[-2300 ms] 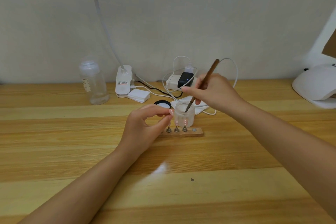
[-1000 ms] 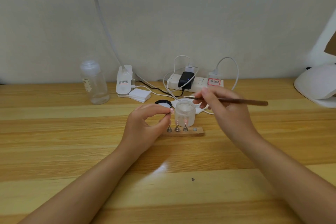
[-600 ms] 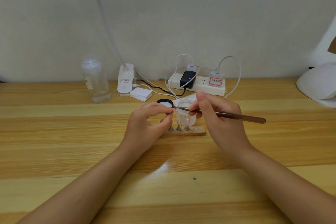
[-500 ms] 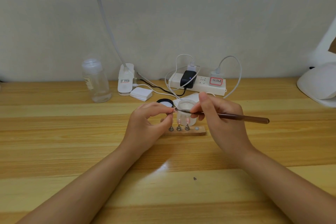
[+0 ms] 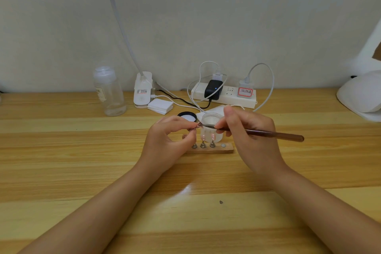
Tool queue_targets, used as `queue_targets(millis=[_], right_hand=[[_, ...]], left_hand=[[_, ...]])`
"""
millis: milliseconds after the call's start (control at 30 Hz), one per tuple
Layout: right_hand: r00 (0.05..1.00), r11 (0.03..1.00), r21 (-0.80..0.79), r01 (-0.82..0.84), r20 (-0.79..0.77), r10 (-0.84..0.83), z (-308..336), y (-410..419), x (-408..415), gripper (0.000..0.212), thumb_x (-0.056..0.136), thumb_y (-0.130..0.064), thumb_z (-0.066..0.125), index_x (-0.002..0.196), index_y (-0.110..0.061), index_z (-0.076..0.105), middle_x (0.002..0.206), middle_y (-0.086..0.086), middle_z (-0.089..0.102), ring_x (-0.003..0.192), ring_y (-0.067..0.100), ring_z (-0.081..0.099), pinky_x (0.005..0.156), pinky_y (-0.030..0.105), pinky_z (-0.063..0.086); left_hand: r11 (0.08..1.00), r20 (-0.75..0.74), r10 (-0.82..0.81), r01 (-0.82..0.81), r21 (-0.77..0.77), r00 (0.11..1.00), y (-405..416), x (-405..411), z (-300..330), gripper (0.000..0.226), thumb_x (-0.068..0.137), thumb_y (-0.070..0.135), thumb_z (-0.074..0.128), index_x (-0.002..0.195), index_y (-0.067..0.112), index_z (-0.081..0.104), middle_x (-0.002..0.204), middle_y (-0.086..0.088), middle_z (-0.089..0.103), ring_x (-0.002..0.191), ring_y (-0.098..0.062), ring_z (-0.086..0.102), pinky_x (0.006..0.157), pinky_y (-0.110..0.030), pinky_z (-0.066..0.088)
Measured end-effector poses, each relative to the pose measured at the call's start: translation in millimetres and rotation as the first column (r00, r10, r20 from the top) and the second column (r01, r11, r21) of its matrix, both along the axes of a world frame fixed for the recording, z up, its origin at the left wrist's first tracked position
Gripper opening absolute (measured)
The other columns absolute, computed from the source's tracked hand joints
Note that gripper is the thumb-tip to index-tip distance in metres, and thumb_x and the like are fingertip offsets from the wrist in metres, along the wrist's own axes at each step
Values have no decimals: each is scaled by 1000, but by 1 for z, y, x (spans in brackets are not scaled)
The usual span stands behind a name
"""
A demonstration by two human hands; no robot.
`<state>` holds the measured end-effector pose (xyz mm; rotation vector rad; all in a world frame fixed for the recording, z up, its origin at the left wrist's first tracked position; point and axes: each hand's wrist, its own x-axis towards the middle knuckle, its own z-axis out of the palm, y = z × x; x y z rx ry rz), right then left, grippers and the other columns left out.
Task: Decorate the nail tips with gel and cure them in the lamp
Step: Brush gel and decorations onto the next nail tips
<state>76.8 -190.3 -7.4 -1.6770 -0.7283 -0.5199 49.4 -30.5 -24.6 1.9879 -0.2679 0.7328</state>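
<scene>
My left hand (image 5: 169,142) pinches a small nail tip (image 5: 196,126) on its stand between thumb and forefinger, above the left end of a wooden holder (image 5: 227,149). My right hand (image 5: 250,136) holds a brown-handled brush (image 5: 276,134) nearly level, its fine tip touching the pinched nail tip. Two pink nail tips (image 5: 207,136) stand on metal pegs in the holder. A small frosted gel jar (image 5: 212,121) stands open just behind them, its black lid (image 5: 186,116) to the left. The white curing lamp (image 5: 362,97) sits at the right edge.
A clear plastic bottle (image 5: 108,92), a white clip lamp base (image 5: 142,89), a stack of white pads (image 5: 160,106) and a power strip (image 5: 224,95) with plugs and cables line the back of the wooden desk (image 5: 82,171). A small dark speck (image 5: 221,202) lies near the front.
My right hand lifted the brush out of the jar, swung it level and brought its tip to the nail tip held in my left hand. The left hand has stayed put.
</scene>
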Motion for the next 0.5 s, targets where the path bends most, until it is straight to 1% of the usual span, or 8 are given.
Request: queue_targets(millis=[67,133,233,333,400,500], right_hand=[[1000,999,28,-16,-21,17,-1,-2,0,37,90,-25,48,60,-15,66,54,-3,63,56,2,59,57,10,42],[1000,998,56,-17,-23,18,-1,-3,0,40,91,-25,49,58,-10,65,54,0,62,53,1,58,56,8,41],[1000,996,94,-6,-14,7,-1,-3,0,39,91,-32,48,60,-15,64,56,-5,63,55,-1,58,57,8,40],[1000,998,55,19,-17,-18,0,0,2,30,91,-28,49,64,-26,64,57,-17,62,60,-1,60,61,10,42],[1000,999,29,17,-20,-17,-1,2,2,31,89,-28,47,63,-29,63,57,-17,61,61,-1,60,62,11,43],[1000,999,44,-8,-28,9,-2,1,0,33,90,-26,47,62,-25,64,55,-12,62,58,0,59,60,10,42]], left_hand=[[1000,-13,-3,3,4,1000,0,0,0,29,75,-2,68,88,23,70,80,1,69,84,-13,63,87,-38,48],[1000,-24,-7,7,7,1000,0,0,0,26,75,-1,68,89,21,70,82,0,70,87,-13,63,88,-37,48],[1000,-24,-10,10,-1,1000,0,-1,1,27,75,-1,68,89,22,70,82,2,69,87,-14,63,88,-39,48],[1000,-24,-18,18,3,1000,0,-1,1,26,76,-1,68,91,21,70,83,2,69,88,-14,63,89,-42,47],[1000,-23,-17,17,-4,1000,0,-1,1,26,76,-1,68,91,20,70,84,2,69,88,-15,63,89,-43,47],[1000,-26,-16,16,-14,1000,0,-1,1,27,75,-2,68,91,20,70,83,2,69,88,-15,63,89,-44,46]])
